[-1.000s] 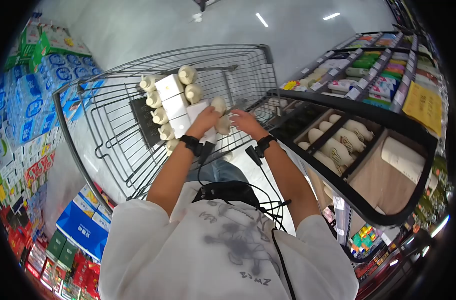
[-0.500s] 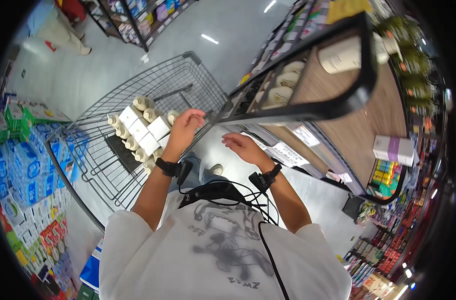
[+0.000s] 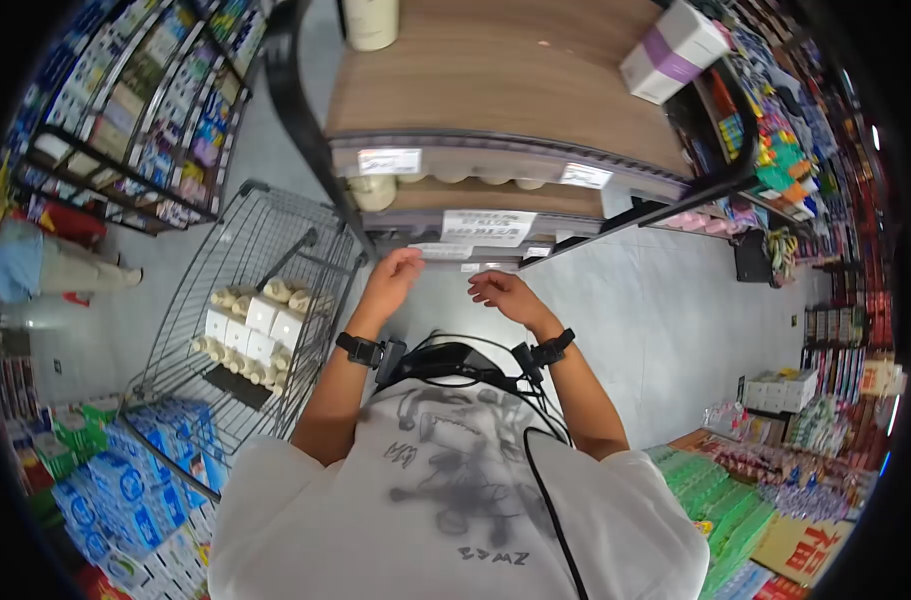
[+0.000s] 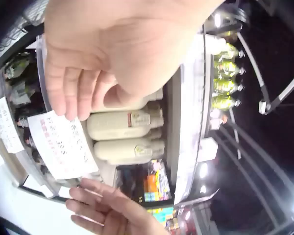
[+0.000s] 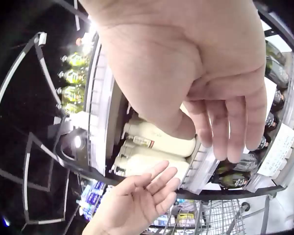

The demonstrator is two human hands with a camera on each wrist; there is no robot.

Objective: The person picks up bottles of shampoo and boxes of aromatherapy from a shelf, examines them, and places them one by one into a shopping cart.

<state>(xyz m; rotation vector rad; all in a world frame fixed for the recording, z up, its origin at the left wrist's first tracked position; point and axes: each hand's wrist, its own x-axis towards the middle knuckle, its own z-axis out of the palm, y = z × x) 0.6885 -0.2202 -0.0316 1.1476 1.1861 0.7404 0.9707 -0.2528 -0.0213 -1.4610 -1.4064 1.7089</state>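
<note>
Both hands are empty in front of the shelf unit, fingers loosely bent. My left hand (image 3: pixel 391 285) hovers near the lower shelf's price signs (image 3: pixel 488 226); my right hand (image 3: pixel 511 298) is a short way to its right. Cream-coloured bottles (image 4: pixel 120 125) lie beyond the left palm in the left wrist view, on a shelf with a handwritten sign (image 4: pixel 63 144). The right wrist view shows similar bottles (image 5: pixel 159 139) past my right thumb. On the upper shelf board (image 3: pixel 506 80) stand a cream bottle (image 3: pixel 373 22) and a white box with a purple band (image 3: pixel 676 52).
To the left stands a wire shopping cart (image 3: pixel 191 300) holding cream pump bottles (image 3: pixel 208 348) and white boxes (image 3: pixel 263 315). Blue-wrapped packs (image 3: pixel 126 490) are stacked behind it. A person (image 3: pixel 61 265) is at the far left. Green packs (image 3: pixel 721 510) lie at the lower right.
My hands have come away from the bottles in the cart, the left one letting go. My body has turned right, so the shelf unit is now ahead and the cart to the left.
</note>
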